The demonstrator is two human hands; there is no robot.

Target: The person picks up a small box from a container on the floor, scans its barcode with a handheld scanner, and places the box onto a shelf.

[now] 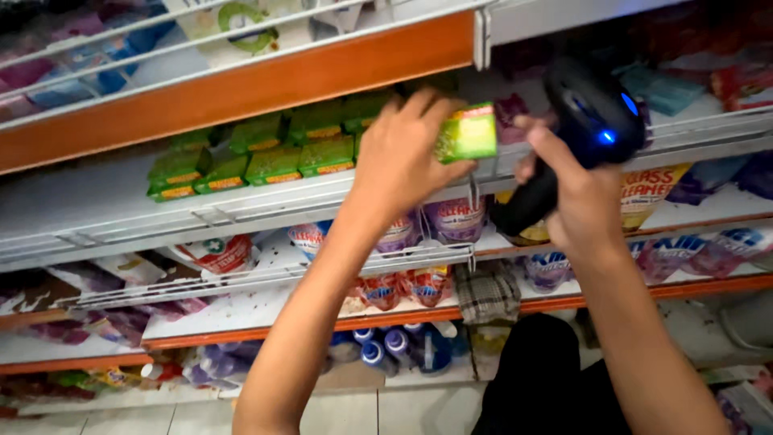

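Head view. The left hand (403, 157) is clamped around a small green packet (467, 133), fingers curled over its top and thumb beneath, lifting it in front of the white wire-fronted shelf (105, 213). The right hand (576, 197) is closed on the handle of a black barcode scanner (592, 109), whose blue-lit head points at the packet. Matching green packets (270, 157) lie in rows on the shelf, left of the held one.
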